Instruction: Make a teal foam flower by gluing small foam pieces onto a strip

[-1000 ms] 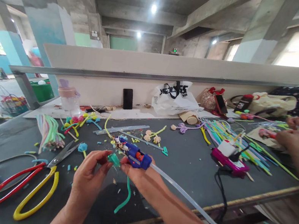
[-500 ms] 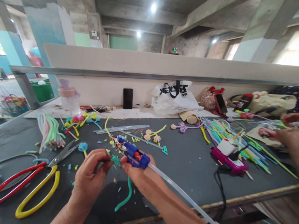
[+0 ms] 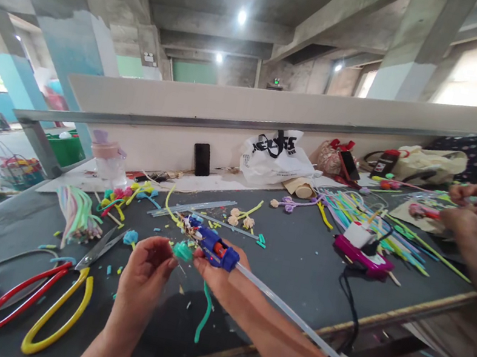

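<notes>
My right hand [image 3: 218, 270] is wrapped round a blue glue gun [image 3: 214, 247], with a long clear glue stick [image 3: 281, 302] running out of its rear. A teal flower [image 3: 183, 250] sits between my two hands, at the fingertips of my right hand, and its teal stem [image 3: 205, 314] hangs below. My left hand [image 3: 149, 264] is at the flower's left side with bent fingers; whether its fingertips pinch the flower is hard to tell. Scissors [image 3: 85, 268] with red and yellow handles lie open at the left.
Fuzzy stems [image 3: 76, 211] lie bundled at the left near a bottle [image 3: 108, 158]. A phone [image 3: 202, 160] and a white bag [image 3: 275, 157] stand at the back. A magenta power strip [image 3: 363, 257] lies at the right, with another person's hands [image 3: 468, 210] beyond.
The teal flower shows more fully between my hands, and its stem has swung to hang straighter. The fingers of my left hand have loosened and shifted slightly left.
</notes>
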`<state>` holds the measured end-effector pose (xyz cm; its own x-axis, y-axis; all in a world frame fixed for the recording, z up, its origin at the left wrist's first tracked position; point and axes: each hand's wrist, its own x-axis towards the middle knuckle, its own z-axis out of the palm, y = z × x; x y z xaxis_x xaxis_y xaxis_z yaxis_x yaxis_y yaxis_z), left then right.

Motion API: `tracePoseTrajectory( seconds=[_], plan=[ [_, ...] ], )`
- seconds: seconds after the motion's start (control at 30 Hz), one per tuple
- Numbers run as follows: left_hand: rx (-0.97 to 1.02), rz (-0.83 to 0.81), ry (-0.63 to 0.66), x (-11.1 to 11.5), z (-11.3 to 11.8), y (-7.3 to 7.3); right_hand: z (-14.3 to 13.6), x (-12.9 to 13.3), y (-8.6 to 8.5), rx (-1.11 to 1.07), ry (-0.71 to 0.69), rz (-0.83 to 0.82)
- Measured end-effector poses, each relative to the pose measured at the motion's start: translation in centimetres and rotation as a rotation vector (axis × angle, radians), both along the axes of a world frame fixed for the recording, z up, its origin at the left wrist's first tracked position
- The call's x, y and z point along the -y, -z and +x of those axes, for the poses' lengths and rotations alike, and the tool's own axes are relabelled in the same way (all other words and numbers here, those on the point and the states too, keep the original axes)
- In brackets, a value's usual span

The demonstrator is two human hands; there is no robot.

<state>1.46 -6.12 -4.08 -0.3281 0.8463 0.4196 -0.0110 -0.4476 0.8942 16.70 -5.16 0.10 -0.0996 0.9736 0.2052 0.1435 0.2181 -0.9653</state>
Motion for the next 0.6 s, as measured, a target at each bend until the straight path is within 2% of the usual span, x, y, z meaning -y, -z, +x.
tracePoseTrajectory(
  seconds=[0.07,0.27,0.5,0.6],
  plan=[
    [0.022,-0.008,0.024,-0.05,-0.02,-0.09,0.14,0.31,-0.30,0.091,-0.004,0.069],
    [0.131,-0.059,0.248,0.01,-0.27,-0.02,0.36,0.62,-0.51,0.330,-0.061,0.285],
    [0.198,-0.048,0.284,-0.12,-0.36,0.15,0.18,0.48,-0.11,0.304,-0.067,0.254],
    [0.220,-0.064,0.255,-0.10,-0.20,-0.06,-0.05,0.47,-0.13,0.235,-0.063,0.156]
  ],
)
